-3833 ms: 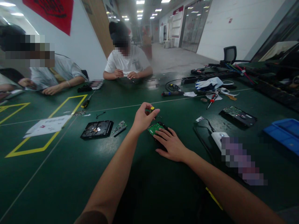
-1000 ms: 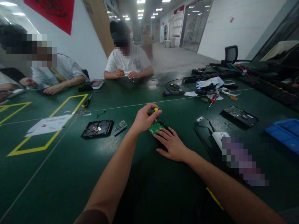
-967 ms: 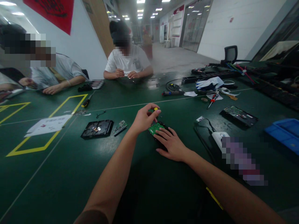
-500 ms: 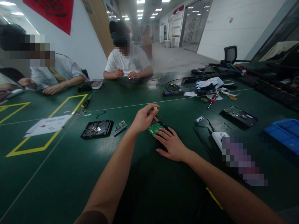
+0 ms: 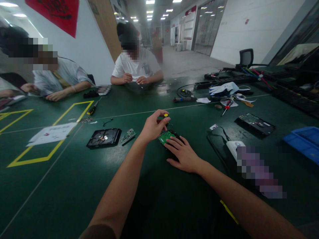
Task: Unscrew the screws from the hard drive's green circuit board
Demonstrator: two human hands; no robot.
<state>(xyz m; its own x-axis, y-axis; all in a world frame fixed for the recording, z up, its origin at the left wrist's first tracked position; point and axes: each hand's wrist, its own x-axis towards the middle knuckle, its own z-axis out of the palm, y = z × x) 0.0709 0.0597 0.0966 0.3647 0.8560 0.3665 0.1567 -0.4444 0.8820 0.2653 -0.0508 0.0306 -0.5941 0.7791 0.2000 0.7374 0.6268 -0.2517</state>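
Observation:
My left hand (image 5: 153, 126) is pinched round the yellow-capped handle of a small screwdriver (image 5: 165, 116), which stands upright over a hard drive (image 5: 166, 136) with its green circuit board facing up. My right hand (image 5: 183, 153) lies flat on the near end of that drive, fingers spread, pressing it to the green table (image 5: 74, 186).
Left of my hands lie an opened black drive (image 5: 104, 137) and a loose circuit board (image 5: 128, 135). Another drive (image 5: 254, 123), a white device with a cable (image 5: 233, 146) and a blue tray (image 5: 302, 141) are at right. Tools and cables clutter the far right. Other people sit across the table.
My left fingers have shifted slightly round the screwdriver handle, as if twisting it. My right hand and the drive have stayed in place.

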